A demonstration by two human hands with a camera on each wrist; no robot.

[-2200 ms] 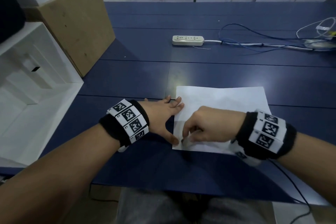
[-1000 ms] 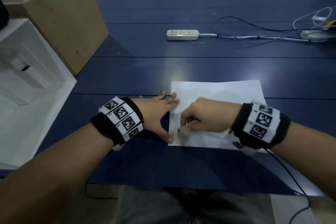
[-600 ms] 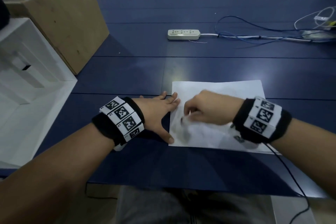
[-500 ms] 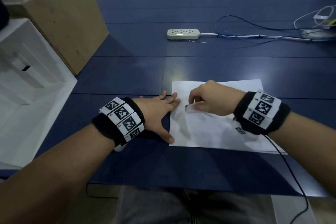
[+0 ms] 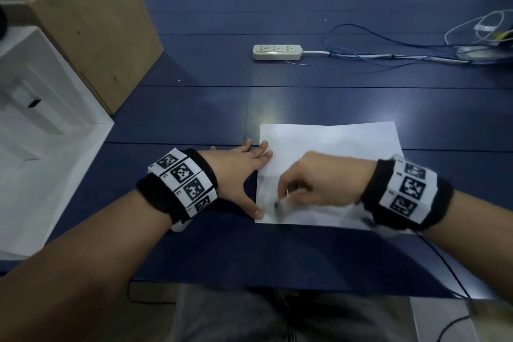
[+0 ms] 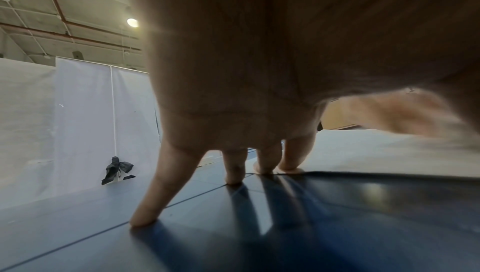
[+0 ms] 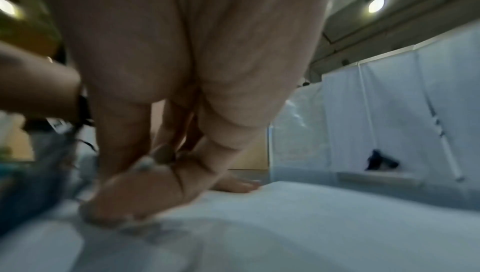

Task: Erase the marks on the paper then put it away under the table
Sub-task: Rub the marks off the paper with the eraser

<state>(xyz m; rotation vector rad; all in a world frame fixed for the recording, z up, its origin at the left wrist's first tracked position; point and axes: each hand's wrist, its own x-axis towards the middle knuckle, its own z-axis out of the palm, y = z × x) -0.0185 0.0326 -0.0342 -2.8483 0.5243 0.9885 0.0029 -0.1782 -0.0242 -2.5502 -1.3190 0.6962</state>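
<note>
At the table's (image 5: 194, 108) left edge the head view shows a white shelf unit (image 5: 41, 147) and, behind it toward the far left corner, a tan wooden box (image 5: 94, 25). The wrist views show neither clearly.

The left hand (image 5: 238, 175) lies flat near the front edge, fingers (image 6: 235, 167) spread and straight, holding nothing. In the head view its thumb tip touches the paper's near left corner and two fingertips lie on the paper's left edge farther back. The left wrist view adds that the little and ring fingertips press the blue table itself, while the two fingertips beyond them sit at the edge of the sheet.

The paper (image 5: 333, 144) lies flat near the table's front edge, right of centre. Grey smudged marks (image 5: 268, 194) show on its near left part; they are blurred.

The right hand (image 5: 322, 186) is over the paper's near left area, fingers curled down. Its fingers pinch a small eraser (image 5: 280, 204) whose tip is against the sheet just beside the left thumb. The hand is blurred in the head view. The right wrist view, also blurred, shows the fingertips (image 7: 124, 206) pressed on the paper over a grey smear; the eraser cannot be made out there.

Along the far edge a white power strip (image 5: 276, 52) lies at centre, with blue and white cables (image 5: 388, 47) running toward the far right corner.
</note>
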